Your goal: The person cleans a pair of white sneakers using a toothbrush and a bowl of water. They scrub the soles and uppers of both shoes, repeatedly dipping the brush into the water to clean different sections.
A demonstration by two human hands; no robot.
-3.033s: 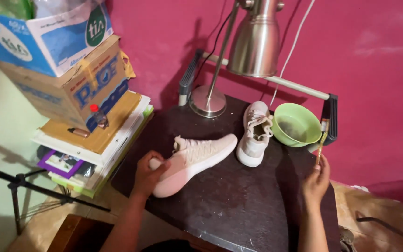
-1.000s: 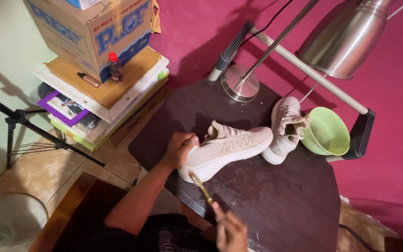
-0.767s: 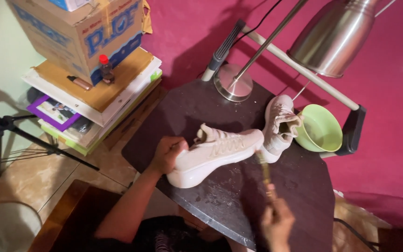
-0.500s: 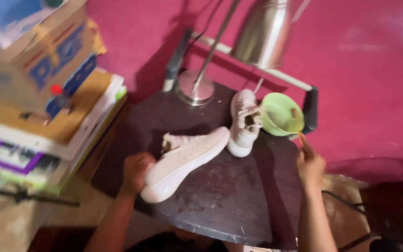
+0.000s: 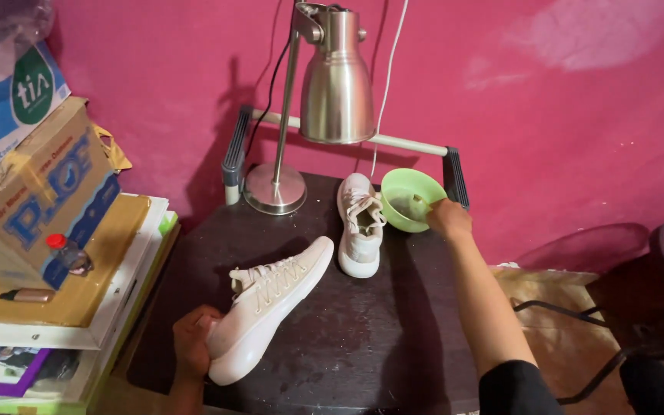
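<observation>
A pale cream sneaker (image 5: 274,296) lies on its side on the dark table (image 5: 347,346). My left hand (image 5: 192,344) grips its heel at the table's front left. A second matching sneaker (image 5: 360,223) stands upright farther back. Just right of it sits a light green bowl (image 5: 395,219). My right hand (image 5: 447,217) reaches over the bowl's right rim, fingers closed on a thin brush (image 5: 419,201) whose tip points down into the bowl. Most of the brush is hidden by the hand.
A steel desk lamp (image 5: 336,77) with a round base (image 5: 274,189) stands at the table's back. Stacked cardboard boxes (image 5: 40,192) and books fill the left, with a small red-capped bottle (image 5: 67,251). A pink wall is behind; a dark chair (image 5: 655,307) is at the right.
My right hand has carried the brush from beside the sneaker back to the green bowl and dipped its tip in. My left hand has stayed on the sneaker's heel. The camera swung upward.
</observation>
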